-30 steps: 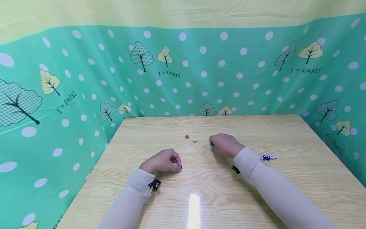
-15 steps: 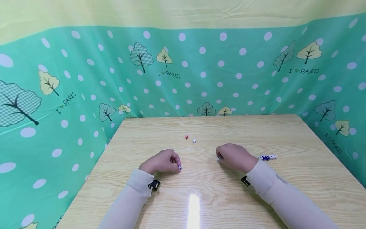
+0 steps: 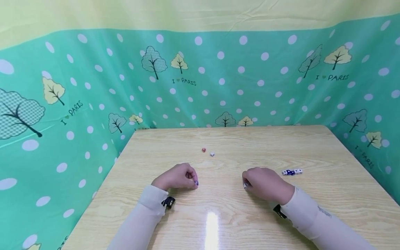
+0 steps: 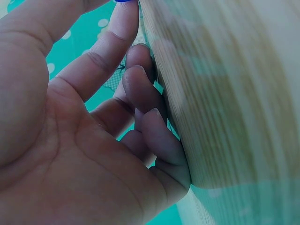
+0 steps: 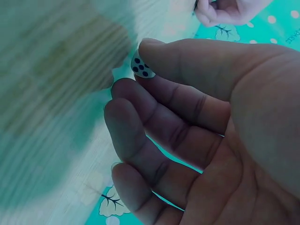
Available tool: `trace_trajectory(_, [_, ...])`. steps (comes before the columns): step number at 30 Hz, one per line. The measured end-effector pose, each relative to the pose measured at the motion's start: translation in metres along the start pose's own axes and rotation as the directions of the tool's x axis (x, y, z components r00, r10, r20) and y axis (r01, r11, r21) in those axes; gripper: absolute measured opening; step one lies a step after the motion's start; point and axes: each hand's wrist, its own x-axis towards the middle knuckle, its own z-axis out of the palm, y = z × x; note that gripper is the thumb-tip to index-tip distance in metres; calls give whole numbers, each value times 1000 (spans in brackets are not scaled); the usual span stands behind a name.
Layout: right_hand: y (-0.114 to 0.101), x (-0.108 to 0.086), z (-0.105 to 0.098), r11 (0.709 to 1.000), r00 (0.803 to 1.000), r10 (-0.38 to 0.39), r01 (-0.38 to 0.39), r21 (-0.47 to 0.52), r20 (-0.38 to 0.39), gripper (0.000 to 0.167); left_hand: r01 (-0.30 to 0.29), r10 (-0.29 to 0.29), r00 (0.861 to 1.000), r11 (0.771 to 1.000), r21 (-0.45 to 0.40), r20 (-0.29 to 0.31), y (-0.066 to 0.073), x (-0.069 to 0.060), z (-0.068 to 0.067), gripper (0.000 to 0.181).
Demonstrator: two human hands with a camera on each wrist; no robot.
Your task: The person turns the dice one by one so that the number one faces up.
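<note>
My left hand (image 3: 177, 176) pinches a small blue die (image 3: 196, 183) between thumb and index finger, low over the table. Only a blue sliver of it shows at the top of the left wrist view, where the other fingers curl against the wood. To the right, my right hand (image 3: 265, 183) holds a white die with dark pips (image 5: 141, 68) between thumb and index fingertip, close to the tabletop. Beyond that hand lies a short row of white and blue dice (image 3: 292, 172). A red die (image 3: 203, 150) and a white die (image 3: 212, 154) sit farther back, slightly apart.
The wood-grain table (image 3: 168, 142) carries a bright light reflection near its front. A green dotted curtain (image 3: 187, 86) with printed trees surrounds its back and sides. Each wrist wears a dark device on a strap.
My right hand has come nearer and slightly right across the table, carrying the white die. My left hand has stayed in place with the blue die.
</note>
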Motion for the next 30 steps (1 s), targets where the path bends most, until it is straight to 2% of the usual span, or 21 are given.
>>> trace_trajectory(12, [-3, -17, 3, 995, 993, -99, 97, -19, -65, 21, -17, 17, 1000, 1000, 4, -9, 0, 0, -1, 17])
trace_trajectory(16, [-2, -18, 2, 995, 992, -103, 102, -16, -67, 19, -18, 18, 1000, 1000, 12, -9, 1, 0, -1, 17])
trace_trajectory(20, [-2, -18, 1, 997, 996, -74, 75, 5, -48, 12, -15, 16, 1000, 1000, 15, -6, 0, -1, -1, 17])
trace_trajectory(23, [-3, -18, 0, 998, 997, -56, 57, 22, -47, 14, -15, 16, 1000, 1000, 17, -7, 0, 0, -1, 17])
trace_trajectory(30, [-3, -16, 3, 994, 993, -102, 104, 26, -65, 13, -19, 19, 1000, 1000, 17, -7, -1, 1, -1, 17])
